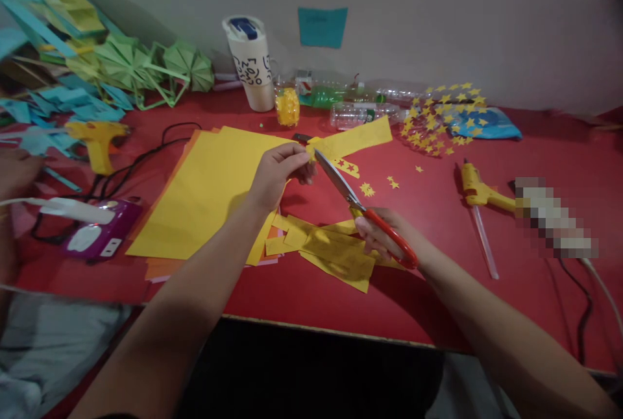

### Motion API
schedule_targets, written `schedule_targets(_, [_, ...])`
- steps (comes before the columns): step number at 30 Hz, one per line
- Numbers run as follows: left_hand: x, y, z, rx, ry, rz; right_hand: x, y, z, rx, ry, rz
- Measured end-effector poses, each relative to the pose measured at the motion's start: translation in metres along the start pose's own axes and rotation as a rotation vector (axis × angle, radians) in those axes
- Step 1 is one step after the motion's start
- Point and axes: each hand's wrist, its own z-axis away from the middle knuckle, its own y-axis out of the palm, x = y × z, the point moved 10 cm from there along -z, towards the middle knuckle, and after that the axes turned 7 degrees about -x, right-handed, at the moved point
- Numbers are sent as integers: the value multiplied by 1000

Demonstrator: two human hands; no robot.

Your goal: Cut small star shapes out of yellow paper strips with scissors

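Observation:
My left hand [278, 169] pinches a yellow paper strip [360, 138] by its left end, above the red table. The strip reaches out to the right. My right hand [379, 231] is closed around the red handle of a pair of scissors [339, 182]. The blade tips are at the paper near my left fingertips; whether they touch it I cannot tell. Loose yellow strips [335, 253] lie below my hands. A strip with star-shaped holes [348, 167] and small cut stars [367, 190] rest just beyond the scissors.
Yellow sheets [209, 192] are stacked at left. Nearby are a yellow glue gun [98, 143], a purple power socket [100, 237] and another person's hand [19, 172]. A tumbler [250, 65], plastic bottles [335, 95] and a star-covered bottle [433, 124] stand or lie behind. Another glue gun [481, 192] is at right.

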Motion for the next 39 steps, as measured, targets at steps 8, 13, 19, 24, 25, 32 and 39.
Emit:
schedule_targets(8, [0, -2, -1, -16, 18, -16, -5, 0, -3, -18, -38, 2])
schedule_targets(13, [-1, -4, -1, -25, 25, 42, -5, -1, -3, -24, -21, 38])
schedule_targets(19, [-2, -7, -2, -65, 18, 47, -1, 0, -2, 6, -5, 4])
schedule_targets(24, [-3, -6, -2, -57, 29, 50, -1, -1, -2, 20, 6, -5])
schedule_targets(25, [-4, -6, -2, -51, 32, 53, -1, -2, -2, 22, 6, -12])
schedule_targets(32, [-3, -9, -4, -26, 33, -18, 7, 2, 1, 97, -30, -22])
schedule_targets(39, [-6, -8, -5, -5, 68, -22, 3, 4, 0, 130, -34, 4])
